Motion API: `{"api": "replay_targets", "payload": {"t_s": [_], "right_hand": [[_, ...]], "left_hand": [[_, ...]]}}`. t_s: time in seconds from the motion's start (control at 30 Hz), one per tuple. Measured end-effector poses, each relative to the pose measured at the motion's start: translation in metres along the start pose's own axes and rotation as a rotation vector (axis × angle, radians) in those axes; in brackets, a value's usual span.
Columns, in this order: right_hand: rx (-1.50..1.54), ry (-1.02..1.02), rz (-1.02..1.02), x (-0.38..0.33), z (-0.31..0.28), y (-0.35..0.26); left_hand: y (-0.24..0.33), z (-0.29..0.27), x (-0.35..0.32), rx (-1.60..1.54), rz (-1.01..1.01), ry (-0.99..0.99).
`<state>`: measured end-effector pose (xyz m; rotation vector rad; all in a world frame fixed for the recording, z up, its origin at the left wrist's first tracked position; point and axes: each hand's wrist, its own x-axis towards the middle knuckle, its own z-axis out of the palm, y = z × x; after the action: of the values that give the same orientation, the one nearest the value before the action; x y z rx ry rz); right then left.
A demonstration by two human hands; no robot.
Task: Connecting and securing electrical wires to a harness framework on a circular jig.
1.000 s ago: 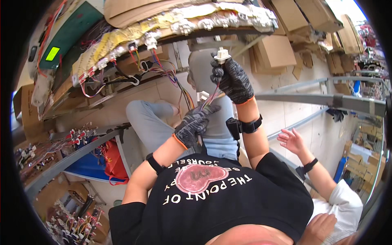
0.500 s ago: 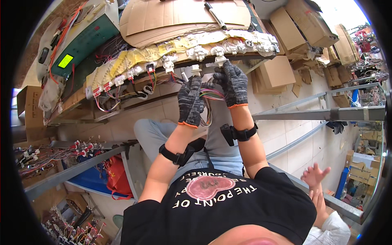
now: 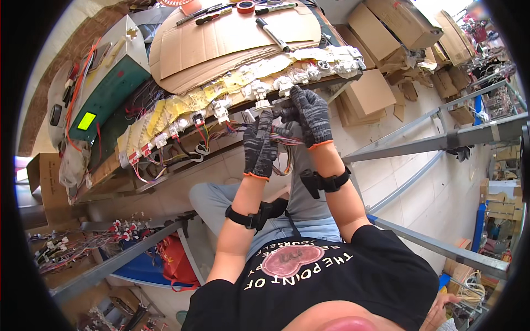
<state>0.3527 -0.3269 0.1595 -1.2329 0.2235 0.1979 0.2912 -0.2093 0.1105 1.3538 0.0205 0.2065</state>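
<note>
Reaching both arms up, you're pinching a white connector [image 3: 264, 105] with your left hand [image 3: 259, 148]. Your right hand [image 3: 310, 115] is curling fingers over the wire bundle [image 3: 287, 144] at the bench edge [image 3: 182, 165].

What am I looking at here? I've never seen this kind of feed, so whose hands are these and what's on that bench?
This is one view from a fisheye camera on a person's head, looking down, so straight edges curve. Both hands wear dark knit gloves. The left hand and the right hand meet at the bench's front edge, working on a bundle of coloured wires and a white connector. A row of white connectors lines that edge. Behind it lie a cardboard sheet, a black marker and tape rolls. Exactly what each hand grips is hidden.
</note>
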Motion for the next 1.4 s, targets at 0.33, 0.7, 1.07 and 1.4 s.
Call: {"api": "replay_targets", "payload": {"t_s": [0.33, 0.7, 1.07, 1.4], "right_hand": [[-0.278, 0.054, -0.423, -0.094, -0.089, 0.068], [1.061, 0.043, 0.060, -0.029, -0.177, 0.083], [-0.524, -0.021, -0.584, -0.116, -0.091, 0.113], [-0.371, 0.188, -0.095, -0.089, -0.109, 0.042]], "left_hand": [[0.019, 0.021, 0.012, -0.442, -0.340, 0.113], [0.023, -0.024, 0.024, 0.849, 0.071, -0.148], [0.021, 0.064, -0.032, 1.218, 0.063, -0.962], [-0.040, 0.054, -0.045, 0.953, -0.039, -0.496]]}}
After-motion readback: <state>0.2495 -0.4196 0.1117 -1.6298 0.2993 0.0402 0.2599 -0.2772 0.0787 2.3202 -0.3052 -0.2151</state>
